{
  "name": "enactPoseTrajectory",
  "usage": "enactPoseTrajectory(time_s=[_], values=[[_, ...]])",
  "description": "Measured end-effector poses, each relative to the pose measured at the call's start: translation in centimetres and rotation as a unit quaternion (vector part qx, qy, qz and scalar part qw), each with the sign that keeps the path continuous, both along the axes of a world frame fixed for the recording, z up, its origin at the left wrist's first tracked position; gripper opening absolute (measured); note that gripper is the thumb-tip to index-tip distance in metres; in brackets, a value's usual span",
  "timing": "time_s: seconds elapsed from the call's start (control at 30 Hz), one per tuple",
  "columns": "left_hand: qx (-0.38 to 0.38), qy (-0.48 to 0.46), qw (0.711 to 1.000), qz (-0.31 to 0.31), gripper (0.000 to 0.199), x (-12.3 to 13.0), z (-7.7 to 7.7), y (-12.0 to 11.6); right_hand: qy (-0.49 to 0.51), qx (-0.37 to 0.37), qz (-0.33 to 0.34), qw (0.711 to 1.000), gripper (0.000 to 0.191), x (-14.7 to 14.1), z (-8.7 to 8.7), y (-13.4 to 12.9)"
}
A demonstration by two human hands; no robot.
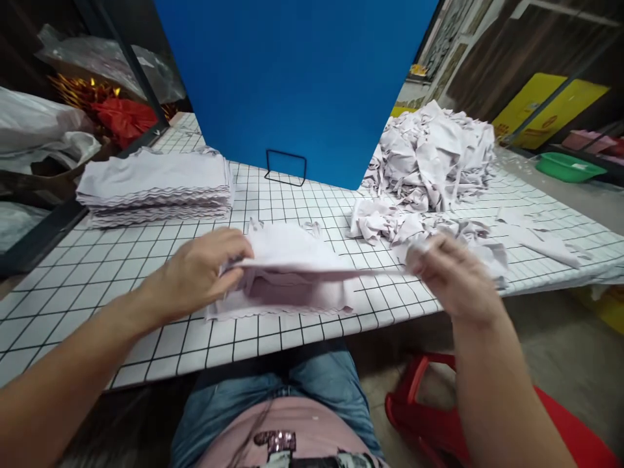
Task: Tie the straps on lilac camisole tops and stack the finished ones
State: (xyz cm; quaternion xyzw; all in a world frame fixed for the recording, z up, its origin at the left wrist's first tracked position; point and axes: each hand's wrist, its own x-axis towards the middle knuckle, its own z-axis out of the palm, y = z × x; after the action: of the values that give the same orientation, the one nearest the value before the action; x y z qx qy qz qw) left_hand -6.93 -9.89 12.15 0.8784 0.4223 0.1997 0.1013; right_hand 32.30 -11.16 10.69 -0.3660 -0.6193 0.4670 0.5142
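A pale fabric piece (pixel 292 250) is raised over another pale piece (pixel 287 302) lying near the table's front edge. My left hand (pixel 199 270) pinches its left end between thumb and fingers. On the right, my right hand (pixel 453 273), blurred by motion, is closed on the stretched end of the fabric, drawn out as a thin strip. A neat stack of pale fabric pieces (pixel 156 182) lies at the left. Loose crumpled scraps (pixel 385 221) lie just beyond my right hand.
The table (pixel 185 344) has a white cloth with black grid lines. A blue board (pixel 302 78) stands at the back, a wire stand (pixel 286 168) at its foot. A large scrap heap (pixel 433 156) is behind right. A red stool (pixel 429 416) stands below right.
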Motion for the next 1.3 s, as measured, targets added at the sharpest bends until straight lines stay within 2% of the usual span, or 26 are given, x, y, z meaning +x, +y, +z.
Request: enactPoseTrajectory(time_s=[0.03, 0.1, 0.17, 0.2, 0.3, 0.37, 0.47, 0.53, 0.63, 0.7, 0.73, 0.8, 0.87, 0.97, 1.1, 1.2, 1.3], values=[[-0.026, 0.023, 0.999, -0.026, 0.013, -0.8, -1.5, -0.6, -0.087, -0.046, 0.042, 0.994, 0.009, 0.0, -1.4, -1.3], [-0.078, 0.053, 0.994, -0.063, 0.012, -2.1, -3.7, -1.6, -0.232, -0.113, 0.127, 0.958, 0.011, -0.1, -3.2, -3.2], [-0.118, 0.055, 0.989, -0.068, 0.015, -2.7, -4.7, -2.0, -0.326, -0.123, 0.157, 0.924, 0.016, -0.6, -3.6, -3.8], [-0.127, 0.049, 0.989, -0.061, 0.017, -2.7, -4.8, -1.9, -0.353, -0.108, 0.144, 0.918, 0.018, -0.9, -3.5, -3.6], [-0.122, 0.016, 0.992, -0.024, 0.021, -1.5, -4.2, -0.4, -0.380, -0.034, 0.066, 0.922, 0.021, -2.3, -2.5, -1.2], [-0.126, 0.009, 0.992, 0.009, 0.025, -0.3, -3.9, 1.2, -0.378, 0.009, 0.046, 0.925, 0.022, -3.8, -2.1, 1.2], [-0.152, 0.000, 0.988, 0.040, 0.029, 1.3, -4.1, 3.8, -0.398, 0.066, 0.069, 0.912, 0.022, -7.0, -2.4, 4.8], [-0.174, -0.031, 0.983, 0.045, 0.031, 1.9, -4.5, 5.2, -0.434, 0.095, 0.099, 0.890, 0.028, -9.4, -2.9, 7.0], [-0.213, -0.071, 0.974, 0.039, 0.034, 2.4, -4.9, 6.6, -0.499, 0.074, 0.165, 0.847, 0.033, -12.1, -3.5, 9.6], [-0.230, -0.073, 0.970, 0.028, 0.037, 2.7, -5.0, 7.2, -0.532, 0.053, 0.193, 0.823, 0.026, -12.8, -3.7, 10.7], [-0.237, -0.070, 0.969, 0.023, 0.038, 2.9, -5.0, 7.4, -0.536, 0.051, 0.196, 0.820, 0.023, -12.9, -3.6, 11.1], [-0.254, -0.073, 0.964, 0.012, 0.040, 3.4, -4.9, 7.6, -0.510, 0.055, 0.194, 0.836, 0.024, -12.4, -3.4, 11.6], [-0.285, -0.096, 0.954, 0.001, 0.042, 4.2, -4.7, 7.7, -0.447, 0.048, 0.202, 0.870, 0.028, -11.8, -3.0, 11.8], [-0.340, -0.155, 0.928, -0.003, 0.043, 5.5, -4.1, 7.9, -0.355, 0.022, 0.210, 0.911, 0.033, -11.4, -2.4, 11.7], [-0.407, -0.227, 0.884, -0.021, 0.037, 6.7, -2.9, 8.0, -0.243, 0.004, 0.210, 0.947, 0.034, -12.1, -1.5, 10.9], [-0.424, -0.275, 0.861, -0.056, 0.028, 6.5, -1.2, 7.6, -0.143, 0.008, 0.246, 0.959, 0.032, -12.4, -0.6, 10.0], [-0.417, -0.288, 0.860, -0.062, 0.026, 5.4, 0.4, 6.9, -0.098, 0.008, 0.306, 0.947, 0.030, -12.1, 0.2, 9.2]])
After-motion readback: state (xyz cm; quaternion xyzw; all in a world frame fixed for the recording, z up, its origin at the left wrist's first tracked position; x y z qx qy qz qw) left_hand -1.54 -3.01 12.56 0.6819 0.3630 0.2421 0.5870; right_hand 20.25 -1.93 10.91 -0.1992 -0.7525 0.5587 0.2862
